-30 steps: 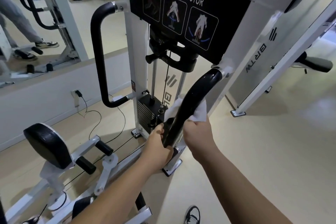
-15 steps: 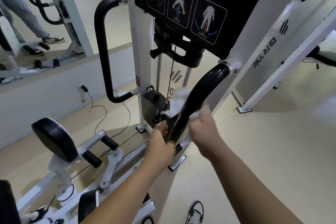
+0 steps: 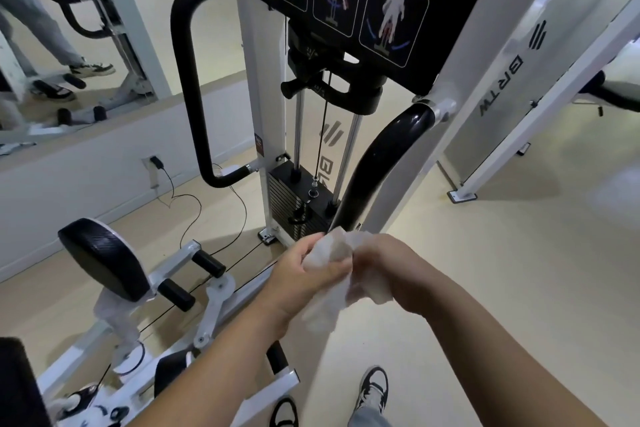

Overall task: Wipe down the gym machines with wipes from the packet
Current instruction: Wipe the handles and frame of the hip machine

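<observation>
While there is only the head view to go on, it shows both hands off the machine and bunched together in front of the person's body: the left hand [image 3: 304, 274] and the right hand [image 3: 391, 270] each have their grip closed on the same crumpled white wipe [image 3: 332, 253], fingers curled into it, a loose tail of it hanging down between the wrists; motion blur there, so whether it is being folded, turned or wrung is not clear. The wipe sits just in front of the lower end of the curved black right handle [image 3: 377, 163] of the hip abductor/adductor machine [image 3: 460, 114], near it but apparently not touching. No wipe packet in view. The matching black left handle [image 3: 187, 80] stands well apart on the far side of the weight stack [image 3: 294, 198]; nothing is in contact with it. Lower left, the black leg pad [image 3: 104, 256] and the white frame [image 3: 180, 260] also have no hand on them. Progress, as a judgement: mid-task at best, with the wipe out and in use close to the right handle; the left handle, pads, frame and the other machines further back probably remain. Cleanliness of any surface cannot be read from this picture.
</observation>
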A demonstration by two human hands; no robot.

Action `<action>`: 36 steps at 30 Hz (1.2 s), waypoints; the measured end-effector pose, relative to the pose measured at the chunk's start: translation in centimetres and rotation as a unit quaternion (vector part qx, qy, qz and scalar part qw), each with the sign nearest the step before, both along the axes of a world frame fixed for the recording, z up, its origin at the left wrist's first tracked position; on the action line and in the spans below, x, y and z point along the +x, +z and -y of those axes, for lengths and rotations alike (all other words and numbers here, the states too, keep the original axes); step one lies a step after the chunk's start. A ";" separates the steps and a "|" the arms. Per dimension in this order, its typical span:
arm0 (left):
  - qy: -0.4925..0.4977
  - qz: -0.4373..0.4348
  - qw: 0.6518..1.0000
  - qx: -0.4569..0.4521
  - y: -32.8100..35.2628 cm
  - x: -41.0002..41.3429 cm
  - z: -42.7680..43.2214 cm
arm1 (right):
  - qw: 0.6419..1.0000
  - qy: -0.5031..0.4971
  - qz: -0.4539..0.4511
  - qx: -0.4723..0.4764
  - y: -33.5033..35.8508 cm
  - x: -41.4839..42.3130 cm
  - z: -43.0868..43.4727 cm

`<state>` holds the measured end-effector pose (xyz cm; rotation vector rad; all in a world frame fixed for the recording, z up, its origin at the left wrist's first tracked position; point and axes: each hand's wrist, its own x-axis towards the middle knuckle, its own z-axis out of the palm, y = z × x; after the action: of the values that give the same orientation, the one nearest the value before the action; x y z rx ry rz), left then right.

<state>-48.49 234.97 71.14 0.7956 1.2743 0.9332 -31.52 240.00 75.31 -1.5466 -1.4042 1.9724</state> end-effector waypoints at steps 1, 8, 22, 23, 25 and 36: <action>0.005 0.036 0.999 -0.013 0.2 0.0 0.2 | 1.000 0.005 -0.011 0.009 0.5 0.2 0.1; 0.029 0.177 0.977 -0.111 3.1 1.3 0.9 | 0.994 0.003 0.104 0.043 1.9 0.2 0.8; 0.252 -0.172 0.945 0.116 7.3 3.3 -2.7 | 0.921 -0.324 0.106 0.191 2.5 4.2 -7.9; 0.210 -0.167 0.955 0.123 7.7 4.7 -2.7 | 0.920 -0.322 0.103 0.198 2.5 4.5 -8.9; 0.163 -0.144 0.969 0.118 7.9 7.7 -2.4 | 0.914 -0.319 0.101 0.230 1.8 5.5 -11.1; 0.325 -0.159 0.930 0.056 9.5 12.6 -4.8 | 0.889 -0.252 0.106 0.368 -0.9 8.2 -16.6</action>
<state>-35.85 239.81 80.65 0.6296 1.8402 1.4560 -23.30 256.63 74.38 -1.5393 -1.3958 0.8363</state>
